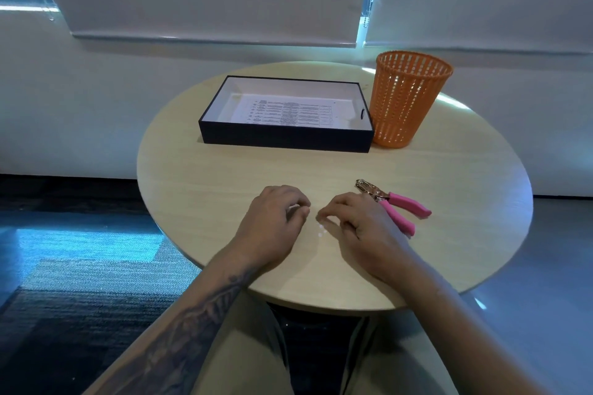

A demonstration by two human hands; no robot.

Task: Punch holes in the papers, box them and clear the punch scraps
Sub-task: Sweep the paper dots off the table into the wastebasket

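**Scrap pick-up at near edge; papers already boxed**

Both hands work low over the near part of the table (224, 170), knuckles up, fingers curled toward each other.

Left hand (276, 218): fingertips drawn in against the thumb. There is a pale fleck at the tips, possibly a scrap pinched there, but it is too small to tell.

Right hand (356, 221): fingers bent down, tips at the tabletop. I cannot tell whether anything is held.

Scraps (321, 229): a few small white dots lie loose on the wood between the two hands, just below the right fingertips. Judgement: the hands are set either side of them to gather them into one place.

Punch (394, 202): lies flat just beyond the right hand, pink handles pointing right. Neither hand grips it, so it is probably set down because punching is finished.

Box (285, 138): lid off, at the far side. Papers (282, 112) lie flat inside, printed side up.

Basket (407, 99): orange mesh, upright, touching or just beside the right end of the box. It is likely where the scraps will go. Its open mesh may let small dots fall through.
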